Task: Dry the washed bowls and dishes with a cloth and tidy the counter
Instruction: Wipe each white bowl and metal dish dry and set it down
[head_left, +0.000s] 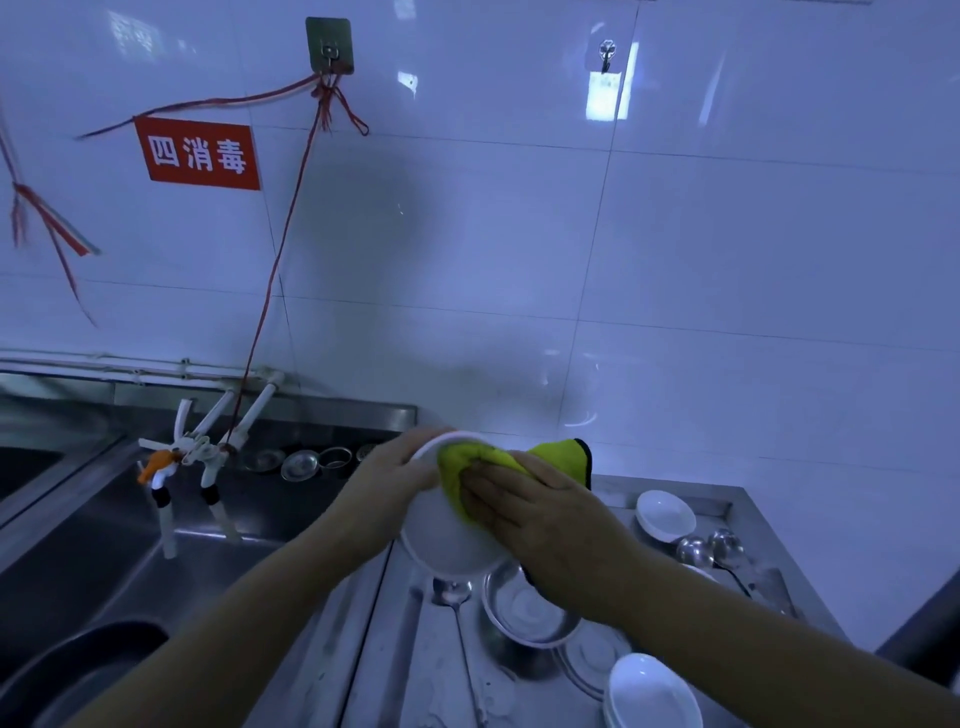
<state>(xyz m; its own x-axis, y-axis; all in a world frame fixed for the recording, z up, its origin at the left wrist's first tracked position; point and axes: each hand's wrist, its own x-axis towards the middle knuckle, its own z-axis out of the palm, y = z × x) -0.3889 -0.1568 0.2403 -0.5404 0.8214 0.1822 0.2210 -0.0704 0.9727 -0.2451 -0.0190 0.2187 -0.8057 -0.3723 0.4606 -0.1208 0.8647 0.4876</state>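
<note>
While the left hand (390, 486) grips the plate (452, 540) by its far rim, above the surface (405, 649), keep the right hand (524, 512) flat on the cloth (467, 467) and sweep outward to the rim. Plate is tilted, face toward the camera (round, so no long axis).

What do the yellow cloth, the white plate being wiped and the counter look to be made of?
Yellow cloth: soft fuzzy fabric, probably microfibre, with a dark stitched edge; it folds under the right hand.
White plate: smooth and glossy, likely ceramic or melamine; the look cannot settle which. The left hand grips its rim.
Counter: dull grey sheet metal, apparently stainless steel.
</note>
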